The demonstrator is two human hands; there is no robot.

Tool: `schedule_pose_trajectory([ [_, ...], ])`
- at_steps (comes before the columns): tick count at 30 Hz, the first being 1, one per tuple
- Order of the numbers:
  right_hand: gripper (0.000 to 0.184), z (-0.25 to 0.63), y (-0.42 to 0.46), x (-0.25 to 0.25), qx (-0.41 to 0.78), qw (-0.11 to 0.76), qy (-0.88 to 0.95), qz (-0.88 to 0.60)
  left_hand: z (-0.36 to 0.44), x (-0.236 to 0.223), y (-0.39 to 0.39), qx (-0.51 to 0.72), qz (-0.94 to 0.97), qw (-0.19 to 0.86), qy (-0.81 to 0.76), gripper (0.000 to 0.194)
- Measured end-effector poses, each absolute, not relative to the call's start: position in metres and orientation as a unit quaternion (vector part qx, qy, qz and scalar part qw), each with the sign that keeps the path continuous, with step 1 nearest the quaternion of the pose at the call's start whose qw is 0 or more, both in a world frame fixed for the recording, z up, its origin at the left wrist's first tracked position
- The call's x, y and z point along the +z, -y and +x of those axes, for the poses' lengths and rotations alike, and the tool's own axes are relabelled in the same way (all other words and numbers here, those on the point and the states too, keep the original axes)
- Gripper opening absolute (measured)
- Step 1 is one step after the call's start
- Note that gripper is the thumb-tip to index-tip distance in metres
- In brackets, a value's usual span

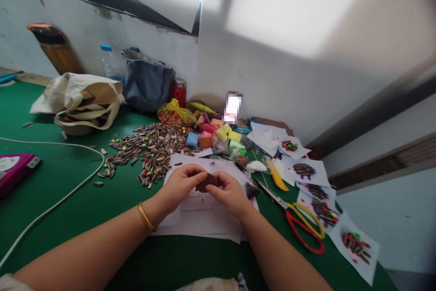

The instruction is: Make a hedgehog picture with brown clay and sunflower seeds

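1. Head view: brown piece (206, 183) held above white paper sheets (204, 228), pinched in fingertips of both left hand (184, 184) and right hand (230, 191).
2. Beyond the sheets: heap of striped seeds (150, 145); beside it, colored lumps (205, 141), some bagged.
3. To the right: scissors (279, 201) with red and yellow handles, near small papers (370, 246) bearing seed figures.
4. Labels: white patch (8, 163) on magenta box (23, 174), unreadable; mark on red flask (179, 92), too small to read; bright screen (233, 107), pixelated.
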State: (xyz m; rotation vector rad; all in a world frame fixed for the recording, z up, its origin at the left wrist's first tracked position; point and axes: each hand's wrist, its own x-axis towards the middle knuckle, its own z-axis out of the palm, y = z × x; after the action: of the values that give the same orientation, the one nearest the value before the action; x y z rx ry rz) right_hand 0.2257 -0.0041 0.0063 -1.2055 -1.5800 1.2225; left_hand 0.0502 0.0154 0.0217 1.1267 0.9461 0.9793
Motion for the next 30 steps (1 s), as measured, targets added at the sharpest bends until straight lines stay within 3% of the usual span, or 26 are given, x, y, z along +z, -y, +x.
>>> schedule_pose_trajectory([
  [6,0.02,0.2257,0.0034,0.0065,0.46,0.388,0.626,-0.496,0.0506,0.0217,-0.014,0.412,0.486,0.667,-0.387,0.037],
  [10,0.022,0.226,0.0026,0.0046,0.467,0.389,0.619,-0.498,0.0501,0.0228,-0.0144,0.392,0.524,0.639,-0.404,0.026],
  [24,0.035,0.2228,-0.0044,-0.0021,0.51,0.483,0.57,-0.425,0.049,0.0149,-0.0173,0.413,0.506,0.642,-0.401,0.032],
  [30,0.035,0.2194,-0.0046,0.0012,0.513,0.476,0.561,-0.442,0.0494,0.0186,-0.0171,0.418,0.495,0.651,-0.396,0.029],
])
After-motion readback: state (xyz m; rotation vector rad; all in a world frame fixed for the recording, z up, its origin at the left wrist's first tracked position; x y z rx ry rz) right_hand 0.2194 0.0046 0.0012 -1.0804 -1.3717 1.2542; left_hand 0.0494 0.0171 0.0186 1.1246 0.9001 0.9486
